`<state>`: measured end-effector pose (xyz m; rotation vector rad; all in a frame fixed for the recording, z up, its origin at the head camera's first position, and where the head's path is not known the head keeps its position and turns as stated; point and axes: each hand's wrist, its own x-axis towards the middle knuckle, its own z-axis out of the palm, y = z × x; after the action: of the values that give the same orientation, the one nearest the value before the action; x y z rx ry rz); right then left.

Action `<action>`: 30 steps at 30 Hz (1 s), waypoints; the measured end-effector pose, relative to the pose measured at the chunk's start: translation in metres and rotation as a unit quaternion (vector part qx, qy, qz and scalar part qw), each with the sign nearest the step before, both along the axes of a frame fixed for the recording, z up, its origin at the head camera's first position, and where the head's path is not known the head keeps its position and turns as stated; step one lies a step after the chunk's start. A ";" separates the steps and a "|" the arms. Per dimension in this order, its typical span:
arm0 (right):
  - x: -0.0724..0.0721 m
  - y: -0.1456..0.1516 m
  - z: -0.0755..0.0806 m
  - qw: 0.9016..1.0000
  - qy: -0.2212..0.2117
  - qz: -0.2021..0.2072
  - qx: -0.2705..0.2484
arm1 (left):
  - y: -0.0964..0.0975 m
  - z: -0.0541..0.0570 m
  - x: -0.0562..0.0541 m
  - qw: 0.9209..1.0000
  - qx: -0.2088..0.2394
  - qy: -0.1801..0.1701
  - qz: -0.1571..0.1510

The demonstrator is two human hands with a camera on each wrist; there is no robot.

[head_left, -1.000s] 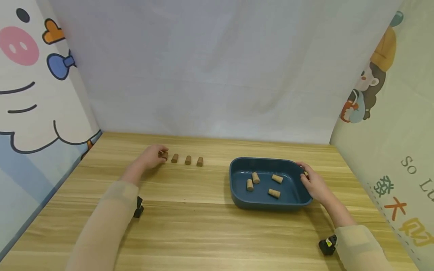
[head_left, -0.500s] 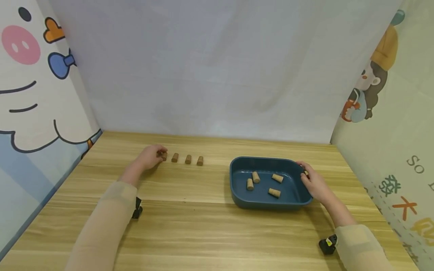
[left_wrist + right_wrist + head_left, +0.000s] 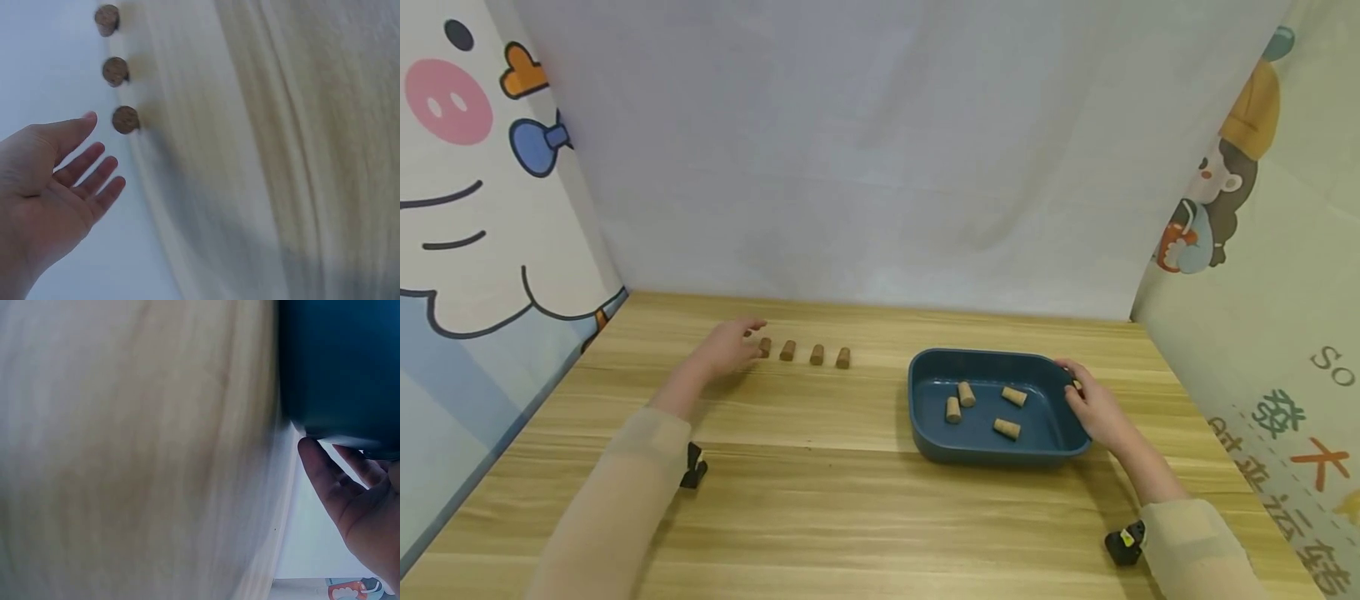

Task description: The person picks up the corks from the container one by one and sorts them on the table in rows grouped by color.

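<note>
In the head view several brown corks stand upright in a row on the table; the leftmost cork [image 3: 764, 347] is right at the fingertips of my left hand [image 3: 727, 347]. In the left wrist view that hand [image 3: 59, 178] has its thumb and fingers spread apart, nothing between them, beside the nearest cork [image 3: 125, 119]. My right hand [image 3: 1099, 410] holds the right end of a dark blue rectangular plastic bin [image 3: 1000, 456], thumb at the rim. Inside the bin lie several lighter corks, among them one cork [image 3: 1007, 428] on its side. The right wrist view shows the fingers [image 3: 322, 472] against the bin's end.
The wooden table [image 3: 820, 517] ends at a pale cloth backdrop [image 3: 865, 167] behind the corks. Printed cartoon panels stand on the left and right sides. A small black device [image 3: 1124, 544] is worn at the right wrist, another [image 3: 694, 467] at the left.
My left hand has let go of the leftmost cork and drawn back slightly to the left, its fingers opening. The cork stays standing in the row. My right hand and the bin have not moved.
</note>
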<state>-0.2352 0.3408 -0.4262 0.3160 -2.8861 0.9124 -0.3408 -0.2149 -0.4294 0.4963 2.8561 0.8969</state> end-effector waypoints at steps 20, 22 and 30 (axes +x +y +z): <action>-0.001 -0.001 0.001 1.000 0.006 -0.002 -0.008 | 0.071 0.060 0.065 0.995 -0.003 0.095 -0.018; -0.001 -0.001 0.001 1.000 0.002 -0.002 -0.007 | 0.082 0.065 0.073 0.994 0.002 0.110 -0.026; -0.001 0.000 0.001 1.000 -0.010 -0.001 0.002 | 0.126 0.069 0.097 0.990 0.044 0.120 -0.052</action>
<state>-0.2357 0.3407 -0.4251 0.3048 -2.9065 0.9162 -0.2436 -0.0894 -0.3599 0.8085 2.9754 1.0102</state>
